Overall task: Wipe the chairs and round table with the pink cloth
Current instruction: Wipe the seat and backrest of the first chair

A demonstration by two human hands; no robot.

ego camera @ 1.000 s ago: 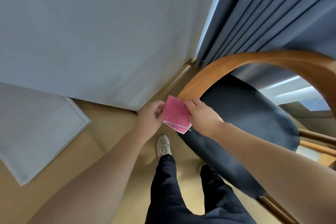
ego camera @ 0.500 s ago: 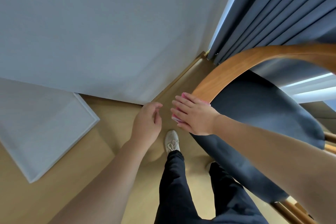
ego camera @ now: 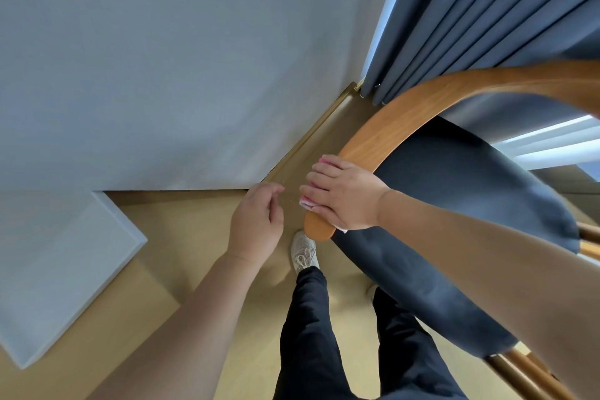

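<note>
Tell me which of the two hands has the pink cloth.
The right hand: it presses the pink cloth onto the chair's wooden armrest. The left hand holds nothing, fingers loosely curled.

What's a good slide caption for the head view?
Right hand presses pink cloth onto chair armrest; left hand hovers open.

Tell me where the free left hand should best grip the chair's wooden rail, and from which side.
Probably the bare curve of the wooden rail just beyond the right hand, from the outer, wall side, fingers over the top. It is a flat, narrow band there; the pink cloth lies only near its end, beside the open left hand.
</note>
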